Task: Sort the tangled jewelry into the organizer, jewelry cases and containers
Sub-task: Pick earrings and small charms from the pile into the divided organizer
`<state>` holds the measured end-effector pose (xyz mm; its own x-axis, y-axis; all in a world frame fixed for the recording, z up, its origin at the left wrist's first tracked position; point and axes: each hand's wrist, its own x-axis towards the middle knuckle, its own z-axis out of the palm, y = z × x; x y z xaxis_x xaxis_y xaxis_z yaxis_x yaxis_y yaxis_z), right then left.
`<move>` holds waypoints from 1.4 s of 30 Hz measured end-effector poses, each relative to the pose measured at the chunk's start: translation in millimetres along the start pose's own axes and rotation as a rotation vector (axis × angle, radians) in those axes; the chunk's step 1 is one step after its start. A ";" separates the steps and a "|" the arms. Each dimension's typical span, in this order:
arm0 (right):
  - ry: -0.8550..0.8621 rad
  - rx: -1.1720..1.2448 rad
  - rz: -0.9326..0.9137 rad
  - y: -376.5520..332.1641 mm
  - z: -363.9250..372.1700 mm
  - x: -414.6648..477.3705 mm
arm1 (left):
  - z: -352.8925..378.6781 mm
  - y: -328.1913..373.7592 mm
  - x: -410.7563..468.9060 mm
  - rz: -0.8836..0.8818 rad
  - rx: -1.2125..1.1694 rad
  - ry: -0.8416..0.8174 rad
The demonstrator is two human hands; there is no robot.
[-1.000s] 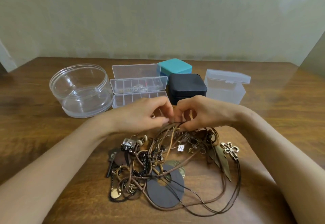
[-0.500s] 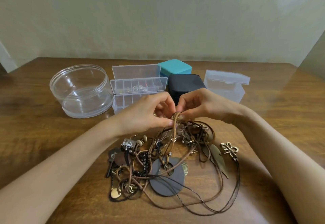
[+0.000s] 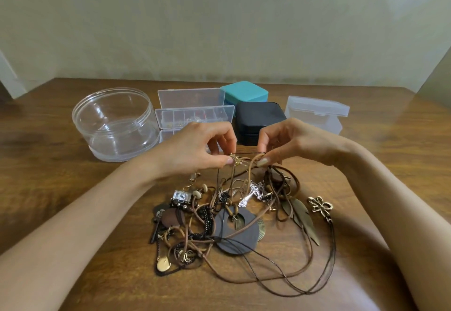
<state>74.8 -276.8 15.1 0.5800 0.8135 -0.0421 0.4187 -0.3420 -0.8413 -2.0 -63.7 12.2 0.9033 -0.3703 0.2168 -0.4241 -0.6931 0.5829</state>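
Note:
A tangle of jewelry (image 3: pixel 234 222) lies on the wooden table: brown and black cords, a dark disc pendant (image 3: pixel 240 237), a bronze leaf, a metal flower (image 3: pixel 321 207). My left hand (image 3: pixel 195 149) pinches a small gold piece (image 3: pixel 235 159) lifted above the pile. My right hand (image 3: pixel 290 144) pinches a brown cord (image 3: pixel 251 164) beside it, with a thin black cord stretched between the two hands. Behind stand the open clear organizer (image 3: pixel 192 115), a teal case (image 3: pixel 245 92), a black case (image 3: pixel 258 115), a round clear container (image 3: pixel 114 122) and a frosted box (image 3: pixel 316 111).
The table's back edge meets a pale wall. Bare wood (image 3: pixel 48 188) shows to the left and to the right of the pile. Some small pieces lie in the organizer's compartments.
Both hands have risen from the pile and drawn slightly apart, lifting cords and the gold piece with them. The pile below has shifted a little.

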 end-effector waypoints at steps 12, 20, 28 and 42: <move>-0.248 -0.029 0.013 1.3 -5.8 -5.0 | -1.9 -1.7 0.0 0.008 0.009 0.016; 0.073 0.051 -0.076 -6.9 7.0 3.0 | -0.6 7.1 -0.9 0.120 0.019 0.148; 0.110 0.099 -0.092 -7.0 19.8 9.0 | -0.6 6.5 -0.3 0.144 0.013 0.197; 0.136 0.174 -0.132 -6.8 12.7 6.3 | -9.3 15.3 -6.2 0.070 -0.298 0.078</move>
<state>66.8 -263.4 13.7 0.6221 0.7709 0.1373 0.3776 -0.1417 -0.9151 -13.5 -66.2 27.1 0.8798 -0.3544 0.3167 -0.4576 -0.4516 0.7659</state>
